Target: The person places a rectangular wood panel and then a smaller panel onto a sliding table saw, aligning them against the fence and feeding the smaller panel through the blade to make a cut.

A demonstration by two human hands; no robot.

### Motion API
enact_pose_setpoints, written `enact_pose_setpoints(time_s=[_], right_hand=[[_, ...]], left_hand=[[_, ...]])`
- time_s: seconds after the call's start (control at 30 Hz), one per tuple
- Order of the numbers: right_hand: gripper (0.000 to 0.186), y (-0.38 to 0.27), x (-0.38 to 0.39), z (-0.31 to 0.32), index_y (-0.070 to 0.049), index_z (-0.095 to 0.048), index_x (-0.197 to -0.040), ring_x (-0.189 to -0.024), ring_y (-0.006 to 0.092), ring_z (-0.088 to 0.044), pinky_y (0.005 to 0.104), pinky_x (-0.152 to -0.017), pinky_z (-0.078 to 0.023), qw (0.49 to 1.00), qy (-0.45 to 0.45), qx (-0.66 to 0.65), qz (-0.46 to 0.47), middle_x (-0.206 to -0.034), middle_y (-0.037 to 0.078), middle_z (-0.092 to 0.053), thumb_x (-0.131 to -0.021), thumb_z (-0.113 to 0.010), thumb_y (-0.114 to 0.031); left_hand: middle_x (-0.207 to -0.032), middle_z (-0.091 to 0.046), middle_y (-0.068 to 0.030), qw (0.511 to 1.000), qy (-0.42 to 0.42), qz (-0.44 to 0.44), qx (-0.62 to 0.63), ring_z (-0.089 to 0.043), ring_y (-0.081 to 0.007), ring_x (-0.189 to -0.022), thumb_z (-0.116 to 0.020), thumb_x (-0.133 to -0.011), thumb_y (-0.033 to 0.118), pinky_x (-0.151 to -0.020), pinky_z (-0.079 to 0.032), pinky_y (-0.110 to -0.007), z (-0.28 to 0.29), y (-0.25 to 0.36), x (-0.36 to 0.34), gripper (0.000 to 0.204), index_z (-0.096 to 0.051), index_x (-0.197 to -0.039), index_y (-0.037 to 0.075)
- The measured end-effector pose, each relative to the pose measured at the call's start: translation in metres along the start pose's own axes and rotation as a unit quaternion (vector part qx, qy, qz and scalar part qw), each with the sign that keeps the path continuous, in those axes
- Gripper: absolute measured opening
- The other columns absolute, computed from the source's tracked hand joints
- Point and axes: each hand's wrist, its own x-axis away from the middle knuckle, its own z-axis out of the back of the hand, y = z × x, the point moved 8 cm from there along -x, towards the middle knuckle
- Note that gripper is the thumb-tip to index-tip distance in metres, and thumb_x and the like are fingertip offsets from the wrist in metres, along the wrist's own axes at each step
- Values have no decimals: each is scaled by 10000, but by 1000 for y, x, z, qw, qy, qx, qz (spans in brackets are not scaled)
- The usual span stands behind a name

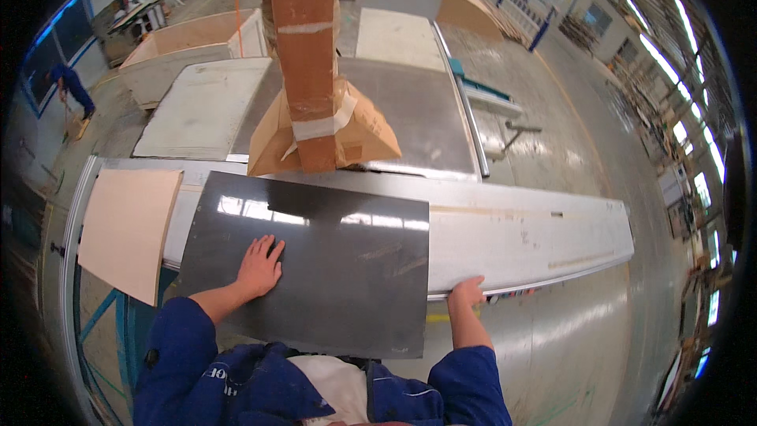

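While the left hand lies open on the dark panel, the right hand is at the worktop edge!
The panel rests on top, overhanging the near side, so that spread hand probably steadies it; the right looks curled over, perhaps for bracing, but whether it truly grips, you cannot tell.

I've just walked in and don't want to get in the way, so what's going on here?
A person in a blue jacket is standing over a dark glossy sheet, with the left hand spread flat on it. The right hand is at the near edge of a long pale table; how firm its grip is, I can't tell. The sheet lies partly across that table, with a tan board to its left.
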Motion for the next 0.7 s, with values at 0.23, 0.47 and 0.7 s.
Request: enact_pose_setpoints(time_s=[0.23,0.47,0.7], right_hand=[[736,77,-53,34,13,-607,-709,-710,434,-630,556,-723,-497,872,-284,173,360,-716,222,-648,-1046,-455,-623],[534,105,-63,160,50,-704,-1078,-952,414,-690,494,-795,-535,615,-434,530,390,-967,258,-724,-1036,-525,-451],[419,111,-20,209,21,-716,-1124,-868,337,-705,451,-738,-552,384,-530,665,359,-921,197,-739,-1006,-591,-362]], left_hand=[[-1427,-540,-152,987,-114,14,117,-497,-351,-1355,-659,-912,184,-1122,-453,-464,20,38,60,436,-627,-1325,48],[-1374,-602,-168,968,-92,124,197,-559,-345,-1299,-664,-931,258,-1108,-468,-448,56,47,238,388,-688,-1262,56],[-1121,-723,-234,758,30,471,451,-690,-376,-1095,-641,-977,395,-999,-528,-447,-30,96,470,430,-734,-1226,58]])
